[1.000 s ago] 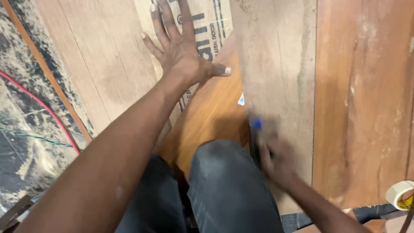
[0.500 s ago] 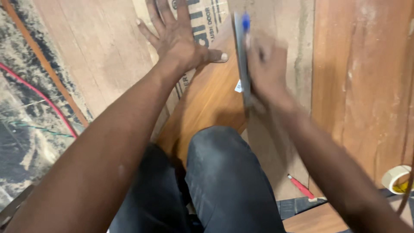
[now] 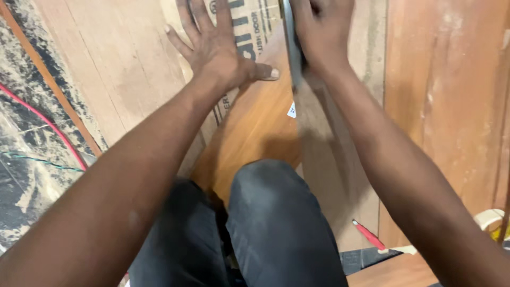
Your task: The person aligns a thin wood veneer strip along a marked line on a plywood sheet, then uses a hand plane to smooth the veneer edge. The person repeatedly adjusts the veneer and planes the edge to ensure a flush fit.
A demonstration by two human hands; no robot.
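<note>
Tool: thin grey blade-like tool, blurred, lies along the edge of the orange laminate sheet at the top of the view.
Right hand: fingers closed around the tool.
Left hand: flat, fingers spread, pressing printed brown cardboard, holding nothing.
Progress: tool is far up the edge; whether the sheet is cut or scored cannot be told.
Materials: smooth glossy laminate; dull, scuffed plywood boards; matte cardboard.
Around: dark-trousered knee, red pencil, tape roll, red cable.
</note>
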